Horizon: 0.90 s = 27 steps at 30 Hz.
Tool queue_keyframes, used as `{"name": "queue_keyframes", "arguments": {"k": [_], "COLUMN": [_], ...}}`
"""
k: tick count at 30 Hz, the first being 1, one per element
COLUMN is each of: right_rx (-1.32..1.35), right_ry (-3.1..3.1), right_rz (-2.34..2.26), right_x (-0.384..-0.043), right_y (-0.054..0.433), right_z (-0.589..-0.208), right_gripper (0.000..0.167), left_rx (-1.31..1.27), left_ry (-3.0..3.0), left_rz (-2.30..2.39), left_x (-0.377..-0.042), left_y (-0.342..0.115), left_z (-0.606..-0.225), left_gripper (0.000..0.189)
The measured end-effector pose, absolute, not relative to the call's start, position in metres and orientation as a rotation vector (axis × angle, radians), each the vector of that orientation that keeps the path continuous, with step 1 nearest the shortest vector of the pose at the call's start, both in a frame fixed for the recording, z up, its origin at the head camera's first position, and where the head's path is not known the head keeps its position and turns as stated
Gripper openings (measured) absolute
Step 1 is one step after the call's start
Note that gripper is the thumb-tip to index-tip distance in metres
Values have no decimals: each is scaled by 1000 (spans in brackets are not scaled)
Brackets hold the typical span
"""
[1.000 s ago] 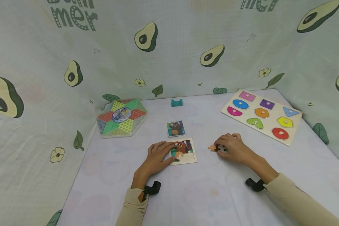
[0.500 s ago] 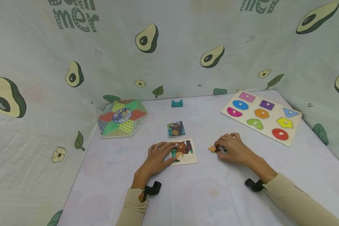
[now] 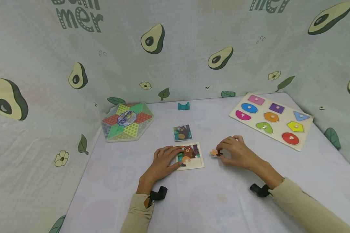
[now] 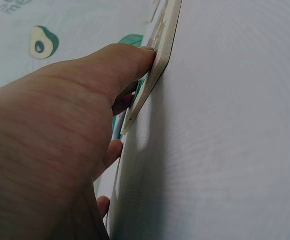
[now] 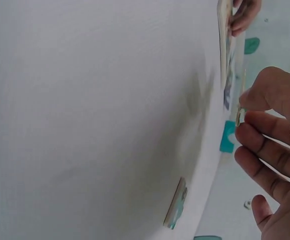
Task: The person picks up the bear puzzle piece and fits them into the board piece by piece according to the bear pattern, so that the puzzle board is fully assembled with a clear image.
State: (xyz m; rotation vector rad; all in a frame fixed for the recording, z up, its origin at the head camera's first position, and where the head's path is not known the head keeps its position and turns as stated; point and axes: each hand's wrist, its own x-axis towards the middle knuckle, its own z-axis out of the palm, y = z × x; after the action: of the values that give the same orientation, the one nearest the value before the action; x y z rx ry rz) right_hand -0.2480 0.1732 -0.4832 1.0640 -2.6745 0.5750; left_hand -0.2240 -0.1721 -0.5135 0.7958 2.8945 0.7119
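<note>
A small wooden jigsaw board (image 3: 196, 164) with a bear picture lies in front of the person; part of its lower right is bare wood. The left hand (image 3: 162, 164) rests over the board's left side, fingers spread and nearly straight, thumb (image 4: 135, 62) pressing on its face near the edge. To the right, the right hand (image 3: 234, 152) pinches an orange and brown puzzle piece (image 3: 213, 153) between thumb and fingertips, above the cloth. A second puzzle piece (image 5: 175, 204) lies on the cloth below that hand in the right wrist view; the hand hides it in the head view.
Behind the board is a square bear picture (image 3: 183, 132), with a teal notched block (image 3: 183, 106) farther back. A hexagonal box (image 3: 127, 122) with coloured triangles stands at back left. A shape puzzle board (image 3: 259, 118) with knobbed pieces lies at back right.
The right hand has shifted slightly left, toward the jigsaw board, carrying the pinched puzzle piece. The left hand stays on the board.
</note>
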Motion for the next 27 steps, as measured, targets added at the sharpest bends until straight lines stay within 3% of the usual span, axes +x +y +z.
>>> {"name": "queue_keyframes", "arguments": {"k": [27], "right_rx": [1213], "right_ry": [-2625], "right_rz": [660], "right_x": [-246], "right_y": [133], "right_z": [-481], "right_gripper": [23], "left_rx": [791], "left_ry": [2905], "left_rz": [676], "left_x": [-224], "left_y": [-173], "left_z": [-515], "left_gripper": [53]}}
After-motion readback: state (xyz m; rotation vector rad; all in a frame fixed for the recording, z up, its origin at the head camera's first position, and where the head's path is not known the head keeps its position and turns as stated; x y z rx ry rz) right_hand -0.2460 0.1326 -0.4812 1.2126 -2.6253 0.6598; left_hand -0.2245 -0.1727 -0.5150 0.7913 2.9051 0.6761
